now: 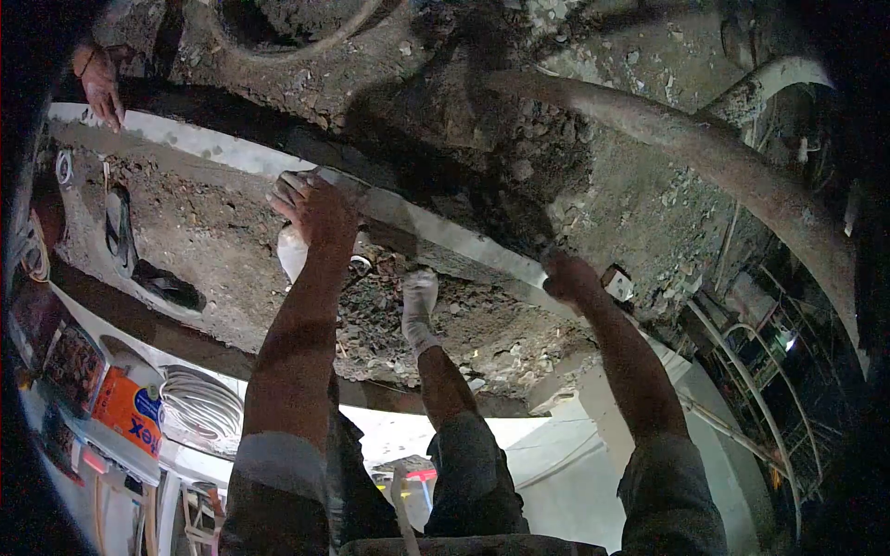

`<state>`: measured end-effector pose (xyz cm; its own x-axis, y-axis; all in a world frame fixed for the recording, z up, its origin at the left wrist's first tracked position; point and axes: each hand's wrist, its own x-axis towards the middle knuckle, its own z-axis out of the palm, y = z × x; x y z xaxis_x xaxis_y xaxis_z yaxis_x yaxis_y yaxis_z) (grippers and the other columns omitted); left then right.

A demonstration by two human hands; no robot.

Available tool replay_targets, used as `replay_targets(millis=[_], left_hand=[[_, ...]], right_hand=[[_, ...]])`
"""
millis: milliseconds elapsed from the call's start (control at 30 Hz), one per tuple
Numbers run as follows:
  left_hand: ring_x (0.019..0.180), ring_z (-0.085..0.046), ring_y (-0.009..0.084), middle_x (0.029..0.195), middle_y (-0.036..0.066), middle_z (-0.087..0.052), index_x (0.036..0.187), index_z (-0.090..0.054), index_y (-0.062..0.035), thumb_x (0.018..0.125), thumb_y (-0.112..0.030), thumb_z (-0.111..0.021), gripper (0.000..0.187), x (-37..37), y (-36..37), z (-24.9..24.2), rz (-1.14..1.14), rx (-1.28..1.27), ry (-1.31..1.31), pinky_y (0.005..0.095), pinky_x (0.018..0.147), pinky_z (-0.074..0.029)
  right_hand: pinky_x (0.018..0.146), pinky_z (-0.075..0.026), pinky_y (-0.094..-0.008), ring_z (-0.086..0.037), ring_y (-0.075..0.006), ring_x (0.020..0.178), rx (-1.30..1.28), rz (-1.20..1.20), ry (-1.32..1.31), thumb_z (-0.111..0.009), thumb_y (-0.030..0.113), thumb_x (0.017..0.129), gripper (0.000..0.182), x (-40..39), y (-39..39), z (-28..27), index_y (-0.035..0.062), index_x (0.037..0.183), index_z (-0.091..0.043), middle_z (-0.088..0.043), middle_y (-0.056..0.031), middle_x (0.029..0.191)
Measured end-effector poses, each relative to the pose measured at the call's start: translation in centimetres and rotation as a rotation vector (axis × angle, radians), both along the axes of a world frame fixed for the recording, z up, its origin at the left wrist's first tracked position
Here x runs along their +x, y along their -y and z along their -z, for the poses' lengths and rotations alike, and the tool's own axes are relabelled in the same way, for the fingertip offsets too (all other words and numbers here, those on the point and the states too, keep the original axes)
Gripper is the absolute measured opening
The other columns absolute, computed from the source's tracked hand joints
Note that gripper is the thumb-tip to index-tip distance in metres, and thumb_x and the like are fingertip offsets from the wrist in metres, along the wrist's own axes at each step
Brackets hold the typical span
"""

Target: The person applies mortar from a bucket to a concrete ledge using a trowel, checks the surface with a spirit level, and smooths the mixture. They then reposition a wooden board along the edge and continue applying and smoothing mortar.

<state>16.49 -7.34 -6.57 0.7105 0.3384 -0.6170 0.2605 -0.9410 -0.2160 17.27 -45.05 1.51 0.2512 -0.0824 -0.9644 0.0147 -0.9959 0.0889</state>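
Observation:
A long pale straight board [436, 222] runs slantwise across the view, over dirt and rubble. My left hand [317, 208] is closed over its upper edge near the middle, fingers bent across the top. My right hand [570, 278] is wrapped round the board towards its right end; the fingertips are partly hidden in shadow. Beside that hand sits a small pale box-like piece [616, 282]. At the far left another person's hand [102, 85] reaches down to the board's other end, fingers pointing downward.
My dusty foot [420, 296] stands on rubble below the board. A thick pipe [686, 139] curves across the right, near metal bars [751, 380]. Dark sandals [120, 227] lie at left. Lower left are an orange bag [128, 412] and a coiled white hose [199, 403].

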Motion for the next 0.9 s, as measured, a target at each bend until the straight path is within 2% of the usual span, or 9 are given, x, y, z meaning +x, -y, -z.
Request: replay_targets(millis=[233, 333, 400, 433, 500, 567, 667, 767, 900], left_hand=[[0.129, -0.022, 0.0415, 0.134, 0.030, -0.029, 0.125, -0.039, 0.0062, 0.080, -0.039, -0.053, 0.065, -0.7, 0.0, 1.2, 0.034, 0.072, 0.112, 0.0611, 0.103, -0.008], [0.129, -0.022, 0.0419, 0.134, 0.030, -0.028, 0.126, -0.038, 0.0066, 0.081, -0.040, -0.052, 0.066, -0.2, -0.1, 0.3, 0.003, 0.063, 0.050, 0.0613, 0.103, -0.008], [0.129, -0.020, 0.0421, 0.135, 0.030, -0.027, 0.128, -0.035, 0.0071, 0.082, -0.042, -0.052, 0.070, -0.1, 0.2, -0.3, 0.041, 0.044, 0.011, 0.0611, 0.103, -0.008], [0.129, -0.020, 0.0421, 0.135, 0.030, -0.027, 0.128, -0.035, 0.0071, 0.082, -0.042, -0.052, 0.070, -0.2, 0.1, 0.0, 0.035, 0.043, 0.013, 0.0611, 0.103, -0.008], [0.130, -0.019, 0.0423, 0.136, 0.031, -0.024, 0.129, -0.033, 0.0078, 0.081, -0.044, -0.053, 0.074, -0.2, 0.0, 0.4, -0.002, 0.007, 0.039, 0.0606, 0.104, -0.008], [0.130, -0.019, 0.0425, 0.137, 0.031, -0.024, 0.130, -0.033, 0.0078, 0.081, -0.045, -0.053, 0.075, 0.0, 0.0, 0.5, 0.003, 0.006, 0.011, 0.0603, 0.104, -0.008], [0.130, -0.020, 0.0425, 0.137, 0.031, -0.025, 0.130, -0.033, 0.0079, 0.081, -0.045, -0.055, 0.075, 0.2, 0.0, -0.3, 0.009, 0.025, -0.042, 0.0599, 0.104, -0.008], [0.130, -0.021, 0.0421, 0.136, 0.030, -0.026, 0.129, -0.035, 0.0073, 0.080, -0.045, -0.056, 0.075, 0.1, 0.3, -0.4, 0.022, 0.022, -0.018, 0.0600, 0.104, -0.008], [0.129, -0.022, 0.0422, 0.136, 0.029, -0.027, 0.128, -0.037, 0.0055, 0.078, -0.047, -0.058, 0.075, -0.4, -0.2, 1.4, 0.046, 0.117, 0.093, 0.0608, 0.104, -0.008]], right_hand=[[0.076, -0.047, -0.0470, -0.058, -0.0403, 0.089, 0.063, -0.199, -0.029, -0.054, 0.012, 0.070, 0.045, -0.2, -2.5, 3.8, -0.0016, 0.113, -0.047, -0.059, -0.0248, 0.096], [0.074, -0.049, -0.0462, -0.059, -0.0397, 0.089, 0.009, -0.079, 0.135, -0.055, 0.013, 0.070, 0.052, -1.4, -3.0, 2.2, -0.0035, 0.119, -0.043, -0.058, -0.0248, 0.102], [0.072, -0.050, -0.0456, -0.060, -0.0398, 0.086, -0.101, 0.157, 0.310, -0.055, 0.016, 0.072, 0.058, -3.9, -3.8, 1.5, -0.0063, 0.123, -0.039, -0.058, -0.0264, 0.105], [0.057, -0.047, -0.0459, -0.059, -0.0362, 0.064, 0.104, 0.090, 0.740, -0.061, 0.017, 0.068, 0.059, -8.2, -1.5, 4.2, -0.0065, 0.118, -0.043, -0.059, -0.0216, 0.070], [0.056, -0.047, -0.0458, -0.059, -0.0367, 0.063, 0.227, 0.229, 0.594, -0.061, 0.017, 0.068, 0.062, -8.6, -1.9, 3.9, -0.0064, 0.122, -0.040, -0.059, -0.0220, 0.071], [0.059, -0.048, -0.0454, -0.060, -0.0360, 0.068, 0.112, 0.055, 0.481, -0.060, 0.017, 0.073, 0.052, -7.7, -3.6, 2.1, -0.0029, 0.118, -0.044, -0.061, -0.0213, 0.078], [0.070, -0.050, -0.0443, -0.061, -0.0378, 0.082, 0.220, -0.123, 0.358, -0.059, 0.017, 0.072, 0.057, -5.2, -5.3, 1.6, 0.0016, 0.124, -0.041, -0.061, -0.0229, 0.091], [0.067, -0.050, -0.0445, -0.062, -0.0364, 0.078, 0.124, -0.181, 0.216, -0.059, 0.011, 0.071, 0.052, -3.1, -7.3, 4.0, -0.0049, 0.117, -0.043, -0.061, -0.0213, 0.082], [0.064, -0.051, -0.0439, -0.063, -0.0348, 0.075, 0.211, -0.179, 0.327, -0.057, 0.008, 0.071, 0.042, -4.1, -8.6, 5.3, -0.0061, 0.109, -0.046, -0.061, -0.0213, 0.081]])
